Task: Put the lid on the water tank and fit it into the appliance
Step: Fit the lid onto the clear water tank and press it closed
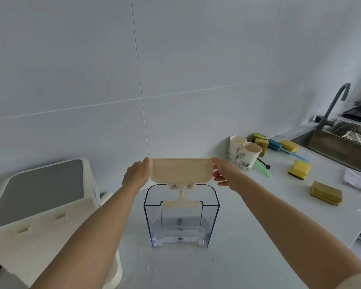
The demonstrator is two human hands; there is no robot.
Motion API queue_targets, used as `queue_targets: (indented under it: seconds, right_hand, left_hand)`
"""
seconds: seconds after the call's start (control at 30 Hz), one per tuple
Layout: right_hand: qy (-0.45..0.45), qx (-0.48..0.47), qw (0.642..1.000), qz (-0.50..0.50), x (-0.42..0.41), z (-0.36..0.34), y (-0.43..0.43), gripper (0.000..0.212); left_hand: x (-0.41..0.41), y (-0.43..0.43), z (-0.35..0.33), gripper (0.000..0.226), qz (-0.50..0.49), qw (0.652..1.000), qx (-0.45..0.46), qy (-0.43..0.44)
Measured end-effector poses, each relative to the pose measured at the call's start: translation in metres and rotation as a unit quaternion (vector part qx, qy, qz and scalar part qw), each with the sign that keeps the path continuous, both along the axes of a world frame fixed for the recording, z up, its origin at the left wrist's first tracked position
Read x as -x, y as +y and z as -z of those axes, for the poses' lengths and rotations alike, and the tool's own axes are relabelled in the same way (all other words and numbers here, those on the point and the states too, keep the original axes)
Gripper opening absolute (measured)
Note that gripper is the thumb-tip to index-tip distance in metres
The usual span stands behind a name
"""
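— Two hands on one lid (180,170), then. How is it held?

— By its short ends. The left hand (136,176) pinches the left end, the right hand (224,173) the right end; each grip is closed on the beige plastic, fingers behind and thumb in front as far as I can see. The lid stands tilted up, its flat face toward the camera, with a hinged bracket (182,197) hanging from its near edge down into the mouth of the water tank (180,217).

— And the tank itself?

— Upright on the bench (248,236), clear-walled, between the two forearms. It looks nearly empty — a little water at the bottom at most, though I can't be sure. The appliance (40,197) sits just to its left, cream-coloured with a grey top panel.

— How will these things handle?

— The lid should be light and stiff, so an end-to-end pinch is enough, but the thin bracket looks like the weak part; I'd guide it in, not force it. The tank is rigid, smooth plastic, probably slippery if wet, and light while it holds so little. For carrying it left into the appliance I'd take it by both side walls, low down, not by the lid.

— Anything nearby to mind?

— Paper cups (243,152) and sponges (299,167) lie far right, well apart.
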State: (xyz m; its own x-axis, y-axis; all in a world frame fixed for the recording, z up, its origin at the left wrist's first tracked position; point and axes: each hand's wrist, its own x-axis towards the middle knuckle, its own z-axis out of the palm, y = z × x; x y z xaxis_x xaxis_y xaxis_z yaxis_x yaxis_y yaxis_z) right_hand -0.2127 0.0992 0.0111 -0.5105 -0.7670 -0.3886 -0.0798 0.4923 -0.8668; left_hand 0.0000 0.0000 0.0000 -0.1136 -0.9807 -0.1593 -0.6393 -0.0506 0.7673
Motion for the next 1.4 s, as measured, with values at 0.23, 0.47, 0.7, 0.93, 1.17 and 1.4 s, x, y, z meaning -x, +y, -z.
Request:
queue_targets:
  seconds: [0.23, 0.47, 0.7, 0.93, 1.17, 1.4]
  right_hand:
    - [0.016, 0.026, 0.999, 0.012, 0.001, 0.001, -0.003, 0.033]
    - [0.027, 0.074, 0.997, 0.007, 0.002, -0.008, -0.001, 0.026]
    - [0.106, 0.103, 0.988, -0.042, -0.001, -0.015, 0.015, 0.029]
    - [0.178, 0.118, 0.973, -0.091, -0.007, -0.008, 0.039, 0.026]
    - [0.233, 0.106, 0.962, -0.099, -0.015, 0.011, 0.055, 0.022]
    - [0.315, 0.072, 0.936, -0.142, -0.017, 0.028, 0.065, 0.019]
  left_hand:
    - [0.002, -0.007, -0.001, 0.048, 0.044, 0.997, 0.056, -0.037]
    - [0.002, -0.003, -0.012, 0.041, 0.064, 0.991, 0.114, -0.019]
    - [-0.008, 0.012, -0.019, 0.041, 0.095, 0.984, 0.149, -0.006]
    - [-0.026, 0.033, -0.009, 0.029, 0.116, 0.976, 0.185, -0.007]
    - [-0.033, 0.049, 0.013, 0.029, 0.134, 0.958, 0.243, -0.078]
    - [-0.039, 0.062, 0.025, 0.029, 0.14, 0.958, 0.23, -0.102]
